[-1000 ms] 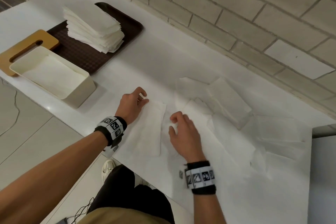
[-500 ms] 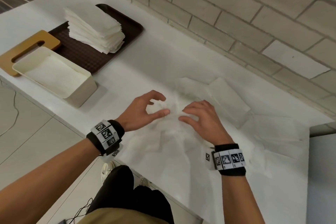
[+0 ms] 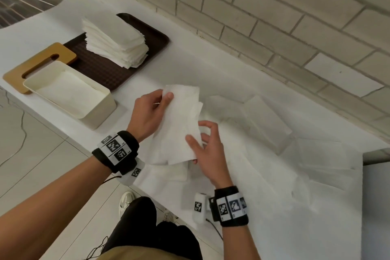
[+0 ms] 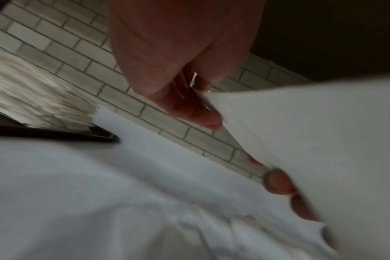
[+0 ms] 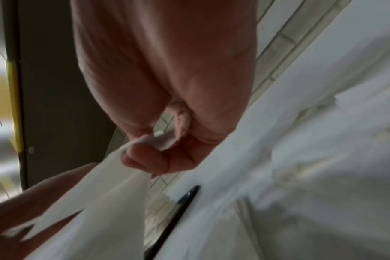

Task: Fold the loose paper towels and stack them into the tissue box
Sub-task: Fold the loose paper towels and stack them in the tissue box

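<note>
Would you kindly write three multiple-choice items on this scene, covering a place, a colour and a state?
1. Where is the tall stack of white folded towels?
A. on the dark brown tray
B. inside the box
C. on the floor

2. What colour is the open rectangular tissue box?
A. black
B. cream
C. blue

3. How is the white paper towel held?
A. lying untouched
B. by both hands
C. by one hand

Answers: 1 A, it rests on the tray; 2 B, cream walls; 3 B, the left hand and right hand pinch it.
</note>
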